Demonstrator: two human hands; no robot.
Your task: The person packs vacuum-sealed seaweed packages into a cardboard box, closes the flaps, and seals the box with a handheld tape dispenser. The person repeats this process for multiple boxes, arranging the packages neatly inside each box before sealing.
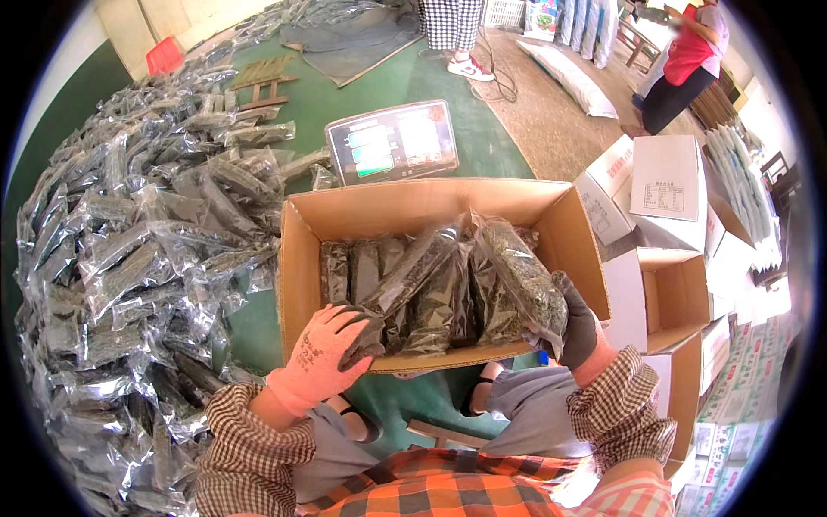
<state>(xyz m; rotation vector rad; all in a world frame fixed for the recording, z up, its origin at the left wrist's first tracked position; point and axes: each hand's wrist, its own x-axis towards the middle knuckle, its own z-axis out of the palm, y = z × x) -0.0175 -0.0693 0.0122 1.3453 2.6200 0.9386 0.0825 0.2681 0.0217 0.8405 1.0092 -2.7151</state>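
An open cardboard box [420, 194] stands before me, with clear plastic packages of dark dried goods packed side by side inside. My left hand [329, 352], in a pink glove with a dark palm, is closed around the lower end of a long package [420, 265] that slants up to the right across the others. My right hand [578, 329], gloved alike, grips the lower right end of another package [520, 274], which slants up to the left over the row. Under these two, the packed row [429, 316] is partly hidden.
A large heap of similar packages [148, 258] lies left of the box. Behind the box is a lit scale display [393, 142]. White cartons [665, 181] and an open carton [672, 294] stand at right. A person [688, 64] and another person's legs [452, 29] appear farther back.
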